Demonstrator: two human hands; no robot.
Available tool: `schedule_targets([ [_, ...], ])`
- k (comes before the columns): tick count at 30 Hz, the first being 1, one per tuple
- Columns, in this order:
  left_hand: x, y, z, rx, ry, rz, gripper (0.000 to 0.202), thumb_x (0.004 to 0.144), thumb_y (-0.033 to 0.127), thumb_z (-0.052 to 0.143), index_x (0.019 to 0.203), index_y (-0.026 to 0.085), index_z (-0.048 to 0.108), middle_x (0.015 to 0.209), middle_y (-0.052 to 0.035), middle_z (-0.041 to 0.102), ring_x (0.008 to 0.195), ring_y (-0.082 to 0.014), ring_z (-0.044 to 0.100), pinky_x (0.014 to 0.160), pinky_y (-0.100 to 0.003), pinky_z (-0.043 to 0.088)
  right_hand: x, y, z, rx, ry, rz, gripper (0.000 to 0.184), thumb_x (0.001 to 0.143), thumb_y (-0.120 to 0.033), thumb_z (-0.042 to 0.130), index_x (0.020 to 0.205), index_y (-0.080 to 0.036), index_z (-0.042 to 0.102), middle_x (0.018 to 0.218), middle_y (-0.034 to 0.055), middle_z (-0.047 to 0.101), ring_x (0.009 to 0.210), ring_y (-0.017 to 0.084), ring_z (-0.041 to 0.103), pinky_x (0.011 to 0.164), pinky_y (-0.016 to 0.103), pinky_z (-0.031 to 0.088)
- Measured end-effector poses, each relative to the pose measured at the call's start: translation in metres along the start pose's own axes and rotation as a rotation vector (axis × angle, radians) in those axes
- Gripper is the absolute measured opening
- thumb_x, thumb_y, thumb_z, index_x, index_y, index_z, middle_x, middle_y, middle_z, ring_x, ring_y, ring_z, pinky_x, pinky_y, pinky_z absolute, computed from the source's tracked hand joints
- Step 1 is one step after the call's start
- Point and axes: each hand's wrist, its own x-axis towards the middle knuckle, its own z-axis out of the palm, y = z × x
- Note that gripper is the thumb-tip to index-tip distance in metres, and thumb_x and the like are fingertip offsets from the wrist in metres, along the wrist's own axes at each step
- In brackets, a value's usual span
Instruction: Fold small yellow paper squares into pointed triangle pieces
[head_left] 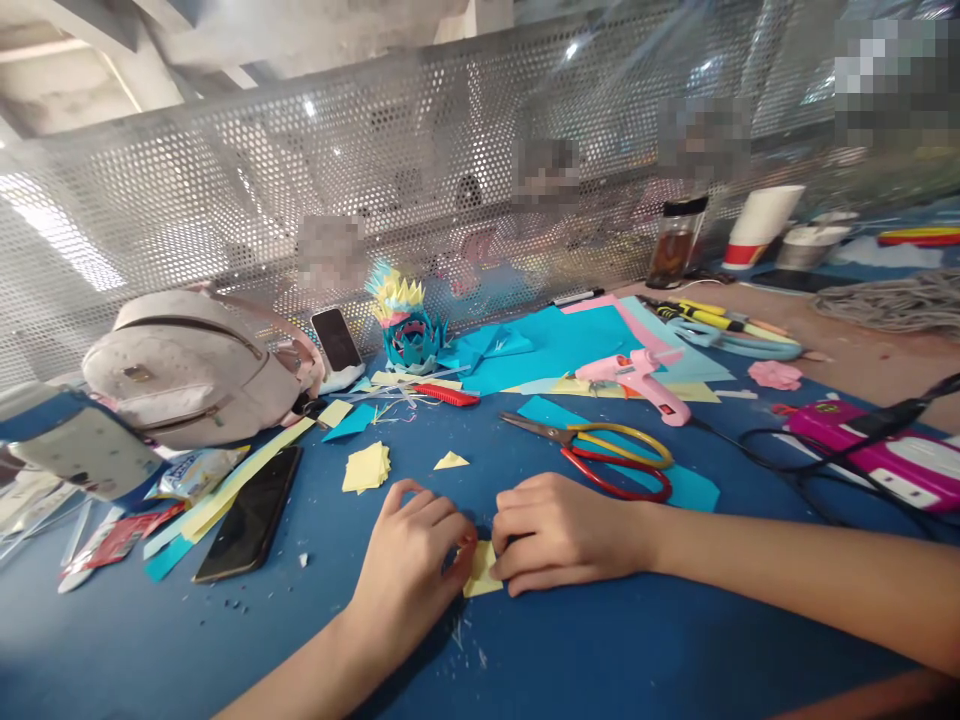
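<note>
A small yellow piece of folded paper [481, 578] lies flat on the blue table top [600, 650], near its front edge and between the two hands; the left hand [411, 565] curls its fingers inward, thumb and fingertips closed on the paper's left edge; the right hand [562, 535] is bent into a loose fist, its fingertips closed down on the paper's right side, so that most of the sheet is hidden. The two hands almost touch above it.

Just behind the left hand sits a short stack of yellow paper squares [366, 467], and beside that a lone yellow paper triangle [451, 461]; behind the right hand lie scissors with red and yellow loop handles [600, 455], partly on a sheet of turquoise paper [694, 488]. Farther back a pink plastic glue gun [637, 380] rests on more coloured sheets. To the left a black smartphone [251, 515] lies face up beside long yellow paper strips [247, 472]; behind it stands a pale grey backpack [187, 370]. A spiky blue and yellow paper figure [405, 325] stands against the perforated metal screen [225, 180].
</note>
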Motion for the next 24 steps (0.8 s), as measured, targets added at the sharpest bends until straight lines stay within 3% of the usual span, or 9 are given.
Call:
schedule_targets([
  [6,0.0043,-0.0052,-0.0001,-0.089,-0.044,-0.034,0.023,0.088,0.004,0.067,0.092,0.026,0.069,0.089,0.0046,0.070,0.080,-0.0157,0.065,0.086,-0.035,0.040,-0.0004,0.0002,0.0007,0.023,0.007,0.015,0.036,0.110,-0.039,0.044,0.101,-0.019,0.073,0.092,0.0031,0.069,0.081,0.015,0.057,0.067,0.030,0.036],
  [12,0.0047,-0.0073,0.0002,-0.126,-0.042,-0.021,0.011,0.089,0.017,0.077,0.093,0.025,0.070,0.090,0.0039,0.072,0.079,-0.0176,0.064,0.089,-0.038,0.037,-0.0008,0.0009,0.0000,0.030,-0.002,0.016,0.039,0.111,-0.040,0.041,0.101,-0.019,0.073,0.092,0.0033,0.070,0.081,0.015,0.057,0.067,0.030,0.036],
  [19,0.0038,-0.0056,0.0035,-0.149,-0.024,-0.050,0.025,0.089,0.004,0.063,0.096,0.025,0.072,0.088,0.0030,0.074,0.080,-0.0192,0.064,0.090,-0.040,0.036,-0.0011,0.0016,-0.0006,0.035,-0.001,0.019,0.037,0.110,-0.039,0.044,0.102,-0.019,0.073,0.091,0.0030,0.069,0.080,0.015,0.057,0.067,0.030,0.036],
  [24,0.0058,-0.0070,0.0015,-0.204,-0.048,-0.141,0.028,0.085,0.005,0.072,0.096,0.030,0.076,0.087,0.0065,0.076,0.077,-0.0170,0.064,0.083,-0.036,0.037,-0.0015,0.0024,-0.0006,0.045,0.004,0.011,0.036,0.110,-0.038,0.044,0.103,-0.019,0.073,0.091,0.0029,0.069,0.081,0.015,0.058,0.066,0.030,0.036],
])
